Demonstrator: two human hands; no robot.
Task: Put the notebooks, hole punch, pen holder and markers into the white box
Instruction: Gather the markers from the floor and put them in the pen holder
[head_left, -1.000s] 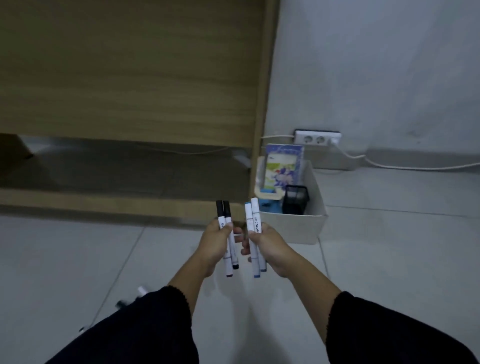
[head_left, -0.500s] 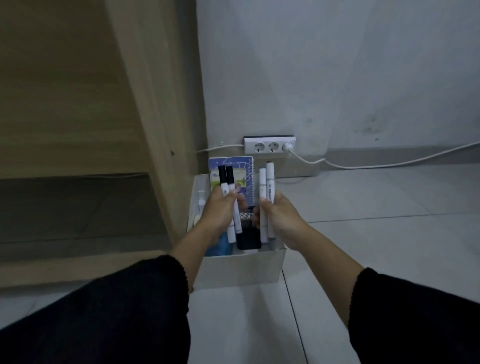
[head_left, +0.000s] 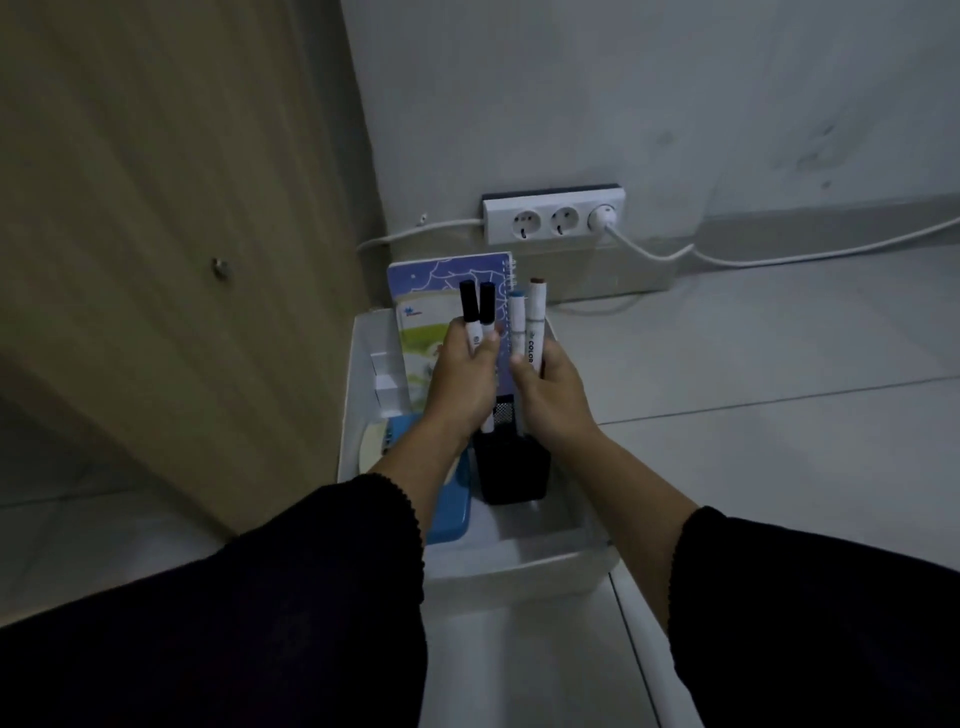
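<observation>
The white box (head_left: 524, 569) stands on the floor against a wooden panel. A spiral notebook (head_left: 441, 296) leans upright at its far end. A black mesh pen holder (head_left: 514, 470) stands inside, with a blue object (head_left: 449, 512) to its left. My left hand (head_left: 462, 376) is shut on two black-capped markers (head_left: 478, 306), held upright above the pen holder. My right hand (head_left: 550, 395) is shut on two white markers (head_left: 527, 322), also upright, their lower ends at the holder's mouth.
A wooden furniture panel (head_left: 182, 234) rises directly left of the box. A white power strip (head_left: 553, 218) lies against the wall behind, with cables (head_left: 779, 257) trailing right across the tiled floor. Small white items (head_left: 387, 382) sit in the box's left side.
The view has closed in on the box. Both hands have come forward over the pen holder with their markers, and the two pairs are now closer together.
</observation>
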